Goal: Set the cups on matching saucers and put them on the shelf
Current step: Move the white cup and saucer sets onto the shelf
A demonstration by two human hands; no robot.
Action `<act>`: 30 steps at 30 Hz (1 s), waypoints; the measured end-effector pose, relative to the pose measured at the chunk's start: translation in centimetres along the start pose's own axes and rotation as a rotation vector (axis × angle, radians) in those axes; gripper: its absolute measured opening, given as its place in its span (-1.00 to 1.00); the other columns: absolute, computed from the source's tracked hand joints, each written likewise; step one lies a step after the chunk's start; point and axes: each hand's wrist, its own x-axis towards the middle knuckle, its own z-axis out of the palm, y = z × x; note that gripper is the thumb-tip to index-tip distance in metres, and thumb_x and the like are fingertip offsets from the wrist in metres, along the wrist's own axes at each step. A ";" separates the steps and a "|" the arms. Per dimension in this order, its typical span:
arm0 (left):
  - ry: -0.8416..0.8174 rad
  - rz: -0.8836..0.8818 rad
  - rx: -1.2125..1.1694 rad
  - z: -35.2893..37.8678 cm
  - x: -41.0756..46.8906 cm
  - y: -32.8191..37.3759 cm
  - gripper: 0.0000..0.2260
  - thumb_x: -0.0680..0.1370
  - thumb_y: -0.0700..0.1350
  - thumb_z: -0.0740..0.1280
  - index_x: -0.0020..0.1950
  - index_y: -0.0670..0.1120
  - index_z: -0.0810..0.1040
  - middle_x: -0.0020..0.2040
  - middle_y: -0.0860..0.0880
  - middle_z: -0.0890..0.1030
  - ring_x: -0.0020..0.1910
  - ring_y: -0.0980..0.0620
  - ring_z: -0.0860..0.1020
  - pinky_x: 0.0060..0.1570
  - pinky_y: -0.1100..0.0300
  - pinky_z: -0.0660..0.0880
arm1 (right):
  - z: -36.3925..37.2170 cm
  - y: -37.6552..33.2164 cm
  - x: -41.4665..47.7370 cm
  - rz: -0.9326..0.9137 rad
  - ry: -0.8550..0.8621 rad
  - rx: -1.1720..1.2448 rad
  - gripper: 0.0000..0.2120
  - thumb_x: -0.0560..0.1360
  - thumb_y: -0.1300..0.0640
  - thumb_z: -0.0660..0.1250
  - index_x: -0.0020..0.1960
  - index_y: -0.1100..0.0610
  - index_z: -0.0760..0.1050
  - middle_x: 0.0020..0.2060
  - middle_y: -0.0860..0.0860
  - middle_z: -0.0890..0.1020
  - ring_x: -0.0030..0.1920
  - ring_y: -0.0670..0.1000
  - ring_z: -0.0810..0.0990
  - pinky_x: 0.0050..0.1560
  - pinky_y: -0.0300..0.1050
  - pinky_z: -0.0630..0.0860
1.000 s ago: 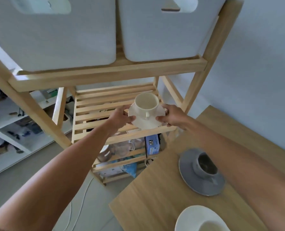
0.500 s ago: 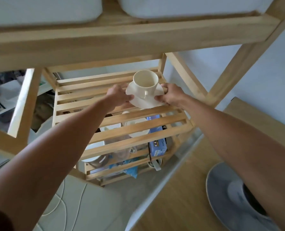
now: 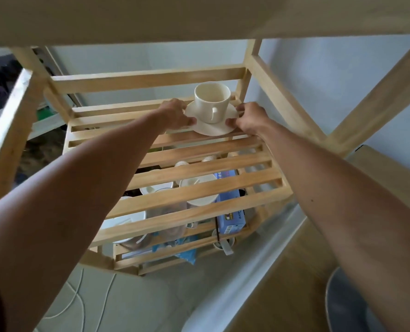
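Between both hands, a cream saucer [image 3: 211,124] is being pinched at opposite edges: the left hand [image 3: 175,115] is gripping its left rim, the right hand [image 3: 249,118] its right rim. A cream cup [image 3: 211,104] is standing upright at the saucer's centre, handle facing the person. Saucer and cup are sitting toward the rear right of the slatted wooden shelf [image 3: 175,180]; whether the saucer is touching the slats cannot be told. A grey saucer [image 3: 342,305] is lying on the wooden table [image 3: 283,295] at lower right.
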 end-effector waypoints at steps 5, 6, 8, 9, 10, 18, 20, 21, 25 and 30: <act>0.037 -0.006 0.066 0.1 1.1 0.0 -0.51 0.48 0.11 0.39 0.37 -0.01 0.47 0.28 -0.14 0.51 0.26 -0.15 0.45 0.20 0.07 0.41 | 0.2 -0.6 0.7 -0.014 0.029 -0.072 -0.53 0.46 0.06 0.49 0.32 0.13 0.50 0.18 0.07 0.61 0.12 0.06 0.57 0.00 -0.17 0.44; 0.048 -0.016 0.061 0.2 1.2 0.0 -0.49 0.48 0.12 0.38 0.39 0.00 0.45 0.30 -0.15 0.50 0.28 -0.15 0.44 0.22 0.07 0.41 | 0.2 -0.6 0.5 -0.018 0.029 -0.095 -0.52 0.47 0.04 0.48 0.34 0.14 0.49 0.21 0.08 0.59 0.17 0.07 0.57 0.03 -0.18 0.44; 0.074 -0.026 0.055 0.5 1.0 -0.1 -0.48 0.51 0.14 0.35 0.42 -0.01 0.41 0.29 -0.15 0.51 0.29 -0.15 0.43 0.25 0.06 0.43 | 0.1 -0.8 0.0 -0.025 0.019 -0.128 -0.49 0.49 0.02 0.46 0.37 0.15 0.46 0.25 0.10 0.58 0.22 0.09 0.55 0.11 -0.16 0.45; 0.090 -0.027 0.046 0.7 0.8 -0.2 -0.48 0.51 0.14 0.34 0.43 -0.02 0.40 0.27 -0.15 0.53 0.28 -0.15 0.43 0.25 0.04 0.42 | 0.0 -0.8 -0.3 -0.029 0.009 -0.137 -0.49 0.50 0.00 0.44 0.38 0.14 0.45 0.25 0.10 0.58 0.22 0.10 0.55 0.13 -0.14 0.46; 0.100 -0.027 0.035 0.8 0.5 -0.2 -0.47 0.52 0.15 0.33 0.44 -0.02 0.40 0.25 -0.16 0.54 0.28 -0.16 0.42 0.25 0.03 0.41 | -0.1 -0.8 -0.8 -0.036 -0.006 -0.148 -0.49 0.50 0.00 0.43 0.39 0.13 0.44 0.25 0.11 0.58 0.22 0.10 0.54 0.14 -0.12 0.47; 0.120 -0.035 0.018 0.4 -4.7 -0.4 -0.33 0.49 0.18 0.36 0.51 -0.03 0.23 0.32 -0.14 0.52 0.37 -0.18 0.36 0.27 -0.02 0.35 | -1.3 -0.6 -6.3 -0.119 -0.131 -0.159 -0.37 0.50 -0.01 0.44 0.48 0.13 0.31 0.35 0.12 0.49 0.34 0.12 0.45 0.34 0.04 0.41; 0.098 -0.043 0.016 0.0 -6.8 -0.4 -0.32 0.47 0.21 0.36 0.51 0.03 0.22 0.30 -0.12 0.55 0.37 -0.15 0.36 0.26 0.02 0.38 | -1.8 -0.7 -8.2 -0.140 -0.150 -0.190 -0.31 0.51 -0.06 0.41 0.53 0.11 0.23 0.44 0.12 0.39 0.42 0.12 0.36 0.39 0.03 0.35; 0.086 -0.034 0.013 -0.2 -8.0 -0.3 -0.32 0.46 0.21 0.37 0.51 0.05 0.23 0.28 -0.10 0.57 0.37 -0.13 0.36 0.28 0.03 0.38 | -2.1 -0.8 -9.3 -0.146 -0.157 -0.199 -0.28 0.51 -0.07 0.40 0.56 0.08 0.18 0.48 0.12 0.34 0.45 0.13 0.32 0.40 0.02 0.32; 0.092 0.067 0.067 -1.3 -13.5 0.4 -0.29 0.45 0.24 0.38 0.52 0.06 0.23 0.31 -0.06 0.55 0.37 -0.11 0.40 0.33 0.03 0.34 | -3.5 -0.9 -14.0 -0.175 -0.194 -0.238 -0.17 0.52 -0.14 0.37 0.61 0.03 0.00 0.57 0.08 0.15 0.54 0.11 0.16 0.45 0.03 0.19; 0.103 0.127 0.092 -2.9 -21.0 2.4 -0.25 0.45 0.28 0.33 0.55 0.04 0.17 0.50 -0.08 0.32 0.48 -0.12 0.26 0.41 -0.01 0.24 | -6.7 -1.5 -20.6 -0.237 -0.201 -0.306 -0.17 0.53 -0.18 0.34 0.60 0.07 -0.02 0.58 0.09 0.09 0.55 0.11 0.11 0.47 0.02 0.12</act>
